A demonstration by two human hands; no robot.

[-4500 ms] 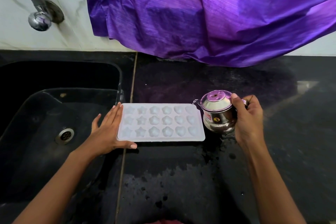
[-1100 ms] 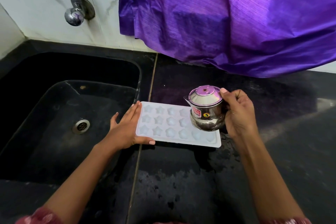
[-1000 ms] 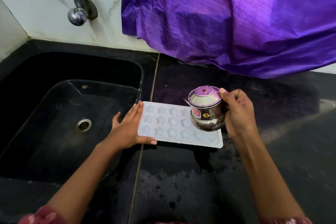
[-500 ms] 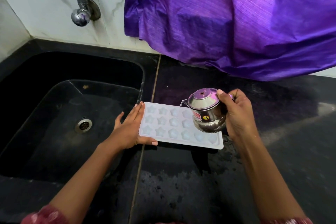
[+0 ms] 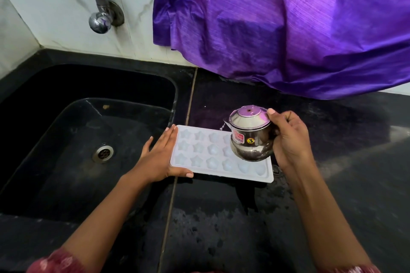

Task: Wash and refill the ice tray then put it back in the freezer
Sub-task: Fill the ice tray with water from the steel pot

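Spillage is the main risk here: the steel pot (image 5: pixel 250 136) hangs tipped over the right part of the ice tray (image 5: pixel 219 155), its small spout aimed toward the tray's middle, and if the tilt goes too far the water would, I judge, overshoot the shallow star and round moulds and run across the black counter (image 5: pixel 343 173), which already looks wet in patches. A second risk is the tray sliding; it lies flat on the counter just right of the sink (image 5: pixel 88 131), its left end close to the sink's edge, so a shove could send that end over the rim. The left hand (image 5: pixel 159 159) guards against this, fingers stretched flat along the tray's left end with the thumb hooked under the near edge, bracing more than gripping. The right hand (image 5: pixel 288 139) is curled tight around the pot's handle side, thumb pressed on the domed lid, which would keep the lid from dropping off mid-pour.

As for contents, I cannot tell whether any mould holds water yet; the cells look pale and glossy, nothing more. No stream shows at the spout. The pot's inside is hidden by its lid. The sink holds nothing but its drain (image 5: pixel 103 153), and the tap (image 5: pixel 97 6) above is not running
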